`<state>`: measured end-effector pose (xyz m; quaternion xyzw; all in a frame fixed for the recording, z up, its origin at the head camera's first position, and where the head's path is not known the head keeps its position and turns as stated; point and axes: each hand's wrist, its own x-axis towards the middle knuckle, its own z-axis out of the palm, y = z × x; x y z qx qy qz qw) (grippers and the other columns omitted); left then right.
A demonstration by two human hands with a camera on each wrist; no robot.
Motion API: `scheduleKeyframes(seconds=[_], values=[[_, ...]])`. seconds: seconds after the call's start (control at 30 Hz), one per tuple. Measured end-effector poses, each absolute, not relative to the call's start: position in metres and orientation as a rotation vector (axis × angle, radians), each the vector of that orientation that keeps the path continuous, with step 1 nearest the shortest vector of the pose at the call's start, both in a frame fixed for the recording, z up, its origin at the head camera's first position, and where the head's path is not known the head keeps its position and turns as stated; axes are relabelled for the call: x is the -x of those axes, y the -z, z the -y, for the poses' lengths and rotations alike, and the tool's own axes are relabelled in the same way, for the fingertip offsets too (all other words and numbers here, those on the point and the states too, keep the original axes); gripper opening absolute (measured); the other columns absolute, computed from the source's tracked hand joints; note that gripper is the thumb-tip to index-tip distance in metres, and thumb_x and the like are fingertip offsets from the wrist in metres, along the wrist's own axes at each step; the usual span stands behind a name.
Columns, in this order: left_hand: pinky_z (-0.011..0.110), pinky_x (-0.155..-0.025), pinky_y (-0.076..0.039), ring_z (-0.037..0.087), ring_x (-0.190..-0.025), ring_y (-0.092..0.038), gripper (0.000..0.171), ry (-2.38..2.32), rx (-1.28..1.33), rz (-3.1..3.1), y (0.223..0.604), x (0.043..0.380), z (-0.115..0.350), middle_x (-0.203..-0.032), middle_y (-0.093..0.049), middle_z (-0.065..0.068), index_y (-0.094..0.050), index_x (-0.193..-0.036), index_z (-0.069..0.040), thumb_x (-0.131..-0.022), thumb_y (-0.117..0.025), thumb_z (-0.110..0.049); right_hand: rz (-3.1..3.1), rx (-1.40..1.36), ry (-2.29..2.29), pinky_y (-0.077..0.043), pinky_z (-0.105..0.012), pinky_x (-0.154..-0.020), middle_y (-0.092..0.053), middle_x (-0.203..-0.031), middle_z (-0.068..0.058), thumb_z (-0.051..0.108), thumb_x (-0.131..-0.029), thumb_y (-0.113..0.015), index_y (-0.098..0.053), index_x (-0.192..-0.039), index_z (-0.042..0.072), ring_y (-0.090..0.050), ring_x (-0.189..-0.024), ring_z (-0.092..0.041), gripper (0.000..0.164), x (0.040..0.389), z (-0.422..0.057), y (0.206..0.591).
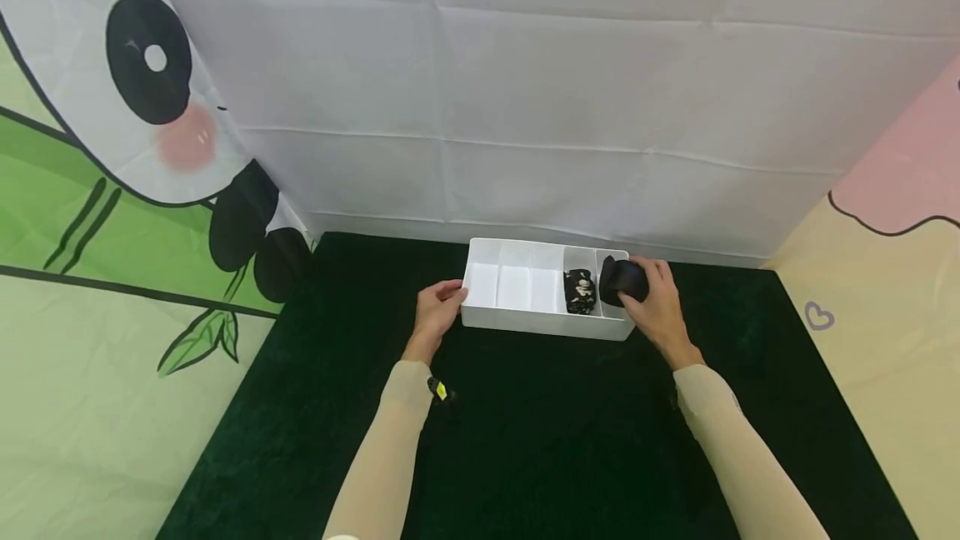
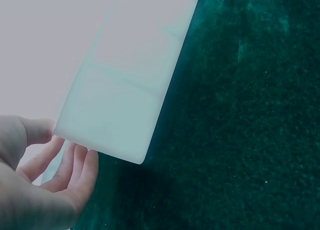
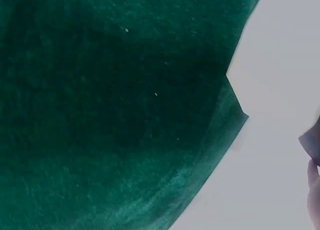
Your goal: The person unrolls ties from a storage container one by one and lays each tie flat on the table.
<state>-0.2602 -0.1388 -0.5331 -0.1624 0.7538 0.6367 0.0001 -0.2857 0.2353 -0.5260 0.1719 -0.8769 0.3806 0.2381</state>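
Note:
A long white divided box (image 1: 525,322) stands near the back of the dark green table. At its left end my left hand (image 1: 437,311) grips the wall; in the left wrist view the thumb lies along the edge of the box (image 2: 115,110) and the fingers bend under it. My right hand (image 1: 660,307) holds a smooth black rolled item (image 1: 628,277) over the rightmost compartment; its exact kind cannot be told. One compartment over lies a folded black cloth with a pale floral print (image 1: 580,290). In the right wrist view only fingertips (image 3: 313,190) and part of the black item (image 3: 312,140) show.
Dark green cloth (image 1: 547,440) covers the table. Right behind the box hangs a white curtain (image 1: 525,107). Cartoon-printed fabric (image 1: 90,407) closes off the left side, and yellow and pink fabric (image 1: 885,298) the right.

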Motion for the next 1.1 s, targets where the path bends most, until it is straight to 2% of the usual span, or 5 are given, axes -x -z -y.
scheduleKeyframes(seconds=[0.37,0.73,0.97,1.1], values=[[0.044,-0.102,-0.050,0.031,-0.116,-0.061,0.033,-2.000,0.512,-2.360,0.531,0.260,0.139,-0.132,-0.062,0.018,-0.065,-0.132,-0.004,-0.102,-0.065,-0.017,2.498,-0.554,-1.061,-0.045,-0.060,-0.090,-0.056,-0.122,-0.025,-0.004,-0.078,-0.082,-0.056,-0.133,-0.003,-0.054,-0.106,-0.040,0.061,0.288,-0.250,0.516],[0.044,-0.102,-0.050,0.031,-0.117,-0.060,0.033,-1.997,0.512,-2.360,0.530,0.258,0.138,-0.132,-0.061,0.018,-0.065,-0.132,-0.004,-0.102,-0.065,-0.018,2.644,-0.603,-1.099,-0.047,-0.060,-0.090,-0.057,-0.133,-0.027,0.000,-0.083,-0.080,-0.055,-0.138,-0.002,-0.056,-0.112,-0.042,0.060,0.283,-0.260,0.508],[0.044,-0.102,-0.050,0.032,-0.118,-0.060,0.033,-2.008,0.513,-2.352,0.531,0.258,0.138,-0.133,-0.061,0.018,-0.065,-0.132,-0.003,-0.103,-0.064,-0.018,2.796,-0.599,-1.126,-0.044,-0.064,-0.098,-0.054,-0.139,-0.026,0.014,-0.087,-0.083,-0.052,-0.142,0.002,-0.053,-0.120,-0.045,0.064,0.282,-0.264,0.499],[0.044,-0.103,-0.049,0.032,-0.119,-0.061,0.033,-2.006,0.510,-2.349,0.531,0.258,0.137,-0.134,-0.060,0.019,-0.064,-0.133,-0.003,-0.103,-0.064,-0.018,2.800,-0.604,-1.113,-0.044,-0.064,-0.099,-0.054,-0.139,-0.027,0.014,-0.087,-0.084,-0.052,-0.141,0.001,-0.054,-0.120,-0.045,0.064,0.281,-0.264,0.498]])
